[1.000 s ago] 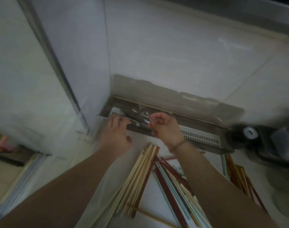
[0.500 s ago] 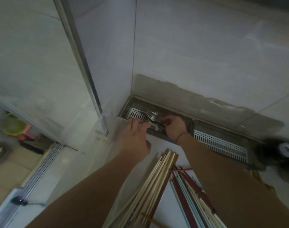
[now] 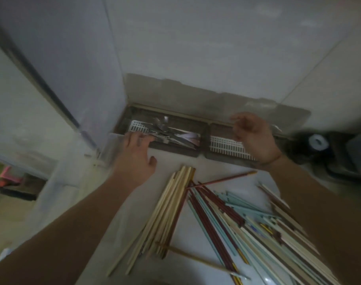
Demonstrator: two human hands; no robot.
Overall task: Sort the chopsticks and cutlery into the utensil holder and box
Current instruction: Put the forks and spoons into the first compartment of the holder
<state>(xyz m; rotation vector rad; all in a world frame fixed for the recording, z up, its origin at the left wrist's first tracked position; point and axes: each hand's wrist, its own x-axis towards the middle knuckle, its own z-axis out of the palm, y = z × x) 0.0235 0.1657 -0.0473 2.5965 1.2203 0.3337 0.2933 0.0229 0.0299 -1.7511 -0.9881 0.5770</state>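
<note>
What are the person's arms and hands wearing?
Both forearms are bare, with no sleeves and no gloves showing. The right hand has a thin dark band round its wrist. The left hand wears nothing that I can see.

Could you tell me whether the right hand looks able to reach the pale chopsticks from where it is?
Probably yes: the right hand is empty above the box, and nothing lies between it and the pale chopsticks.
</note>
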